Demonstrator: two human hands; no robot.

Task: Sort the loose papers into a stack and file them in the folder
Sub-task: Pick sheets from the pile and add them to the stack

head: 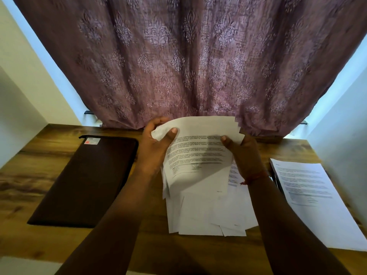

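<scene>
Both hands hold a sheaf of printed papers (198, 155) lifted over the middle of the wooden desk (65, 243); the left hand (154, 147) grips the sheaf's upper left corner, thumb pressed on the front and the other fingers curled behind, crumpling that corner a little; the right hand (243, 153) holds the sheaf's right edge, thumb on the printed face and fingers hidden behind the sheets; a red thread (254, 178) circles the right wrist. The top sheet carries several paragraphs of black type, too blurred to read; the sheets' far edges are fanned unevenly, not squared. Below the sheaf, on the desk, lies a loose pile of white sheets (210, 215), overlapping at different angles, their near edges ragged; the sheaf's lower edge hangs over this pile, and contact cannot be told.

Left of the pile, apart from it, lies a dark brown folder (85, 181), closed and flat on the desk; a small label (92, 141) with a red mark sits at its far left corner, its writing too small to read. Right of the pile lies a separate printed sheet (315, 203) on top of something dark (277, 178) whose edge shows along its left side; its text is likewise illegible. Beyond the desk's far edge hangs a mauve curtain (188, 56) with a woven floral motif; pale walls stand at both sides.
</scene>
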